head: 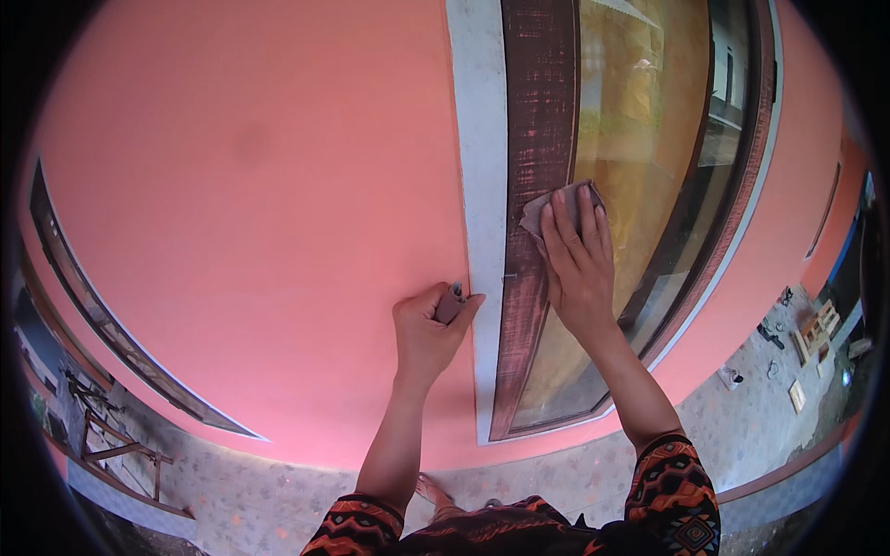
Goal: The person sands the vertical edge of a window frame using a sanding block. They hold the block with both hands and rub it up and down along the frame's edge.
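My right hand (pixel 580 250) lies flat over a folded sheet of sandpaper (pixel 541 213), pressing it on the dark brown window frame (pixel 535 139). Worn streaks of pinkish red show through the brown on that upright. The sheet reaches over the frame's inner edge towards the glass pane (pixel 626 125). Lower and to the left, my left hand (pixel 431 333) is closed around a small rolled piece of sandpaper (pixel 452 306). Its thumb is at the border between the pink wall (pixel 278 208) and the white trim (pixel 484 208). A small metal hook (pixel 510 276) sticks out of the frame below the sheet.
Another window (pixel 111 326) is set in the wall at the far left. A wooden sawhorse-like stand (pixel 118 445) is at the lower left. Wood pieces (pixel 817 333) and loose items lie on the tiled floor (pixel 737 431) at the right. My bare foot (pixel 434 492) is below the wall.
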Demonstrator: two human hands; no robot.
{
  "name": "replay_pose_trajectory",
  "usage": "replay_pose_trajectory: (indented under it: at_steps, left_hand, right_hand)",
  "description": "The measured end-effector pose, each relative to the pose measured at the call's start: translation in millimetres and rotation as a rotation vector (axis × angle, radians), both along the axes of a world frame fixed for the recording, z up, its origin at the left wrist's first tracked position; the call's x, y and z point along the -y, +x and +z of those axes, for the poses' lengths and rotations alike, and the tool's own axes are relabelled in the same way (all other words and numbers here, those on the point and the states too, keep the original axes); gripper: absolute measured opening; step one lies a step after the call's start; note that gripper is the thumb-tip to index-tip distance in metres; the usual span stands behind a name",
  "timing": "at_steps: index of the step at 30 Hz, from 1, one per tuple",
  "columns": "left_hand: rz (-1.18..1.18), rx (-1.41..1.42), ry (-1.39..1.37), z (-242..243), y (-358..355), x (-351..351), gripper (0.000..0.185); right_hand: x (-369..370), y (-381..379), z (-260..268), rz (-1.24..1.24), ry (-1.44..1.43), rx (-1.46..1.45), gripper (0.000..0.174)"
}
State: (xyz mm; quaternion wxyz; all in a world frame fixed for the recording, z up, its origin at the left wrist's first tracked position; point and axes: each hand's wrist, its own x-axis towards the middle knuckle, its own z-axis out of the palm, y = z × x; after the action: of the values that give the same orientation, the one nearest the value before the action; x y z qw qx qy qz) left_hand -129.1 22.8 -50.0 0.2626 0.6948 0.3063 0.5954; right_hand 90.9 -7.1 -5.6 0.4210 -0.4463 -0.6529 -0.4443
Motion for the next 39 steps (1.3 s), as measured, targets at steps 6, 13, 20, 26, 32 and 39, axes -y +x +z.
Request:
replay_pose_trajectory:
  at_steps: [6, 13, 20, 26, 32, 39]
  left_hand:
    - [0.020, -0.017, -0.028, -1, -4, -1, 0.031]
    - [0.028, -0.020, -0.009, 2, 1, 3, 0.032]
    - [0.022, -0.011, -0.017, 0, 2, 2, 0.033]
    - [0.032, -0.014, 0.012, -3, -1, -1, 0.034]
    - [0.000, -0.013, -0.009, 1, 2, 2, 0.033]
    - [0.057, -0.030, 0.008, -4, -1, -1, 0.030]
  right_hand:
    - [-4, -2, 30, 0.016, 0.033, -0.024, 0.053]
    - [-2, -3, 14, -0.028, 0.043, -0.050, 0.054]
    - [-7, -2, -25, -0.024, 0.022, -0.083, 0.054]
    - [-8, -8, 23, 0.019, 0.049, -0.050, 0.054]
    - [-2, 21, -20, -0.009, -0.044, 0.028, 0.055]
    - [2, 10, 32, 0.018, -0.024, 0.123, 0.059]
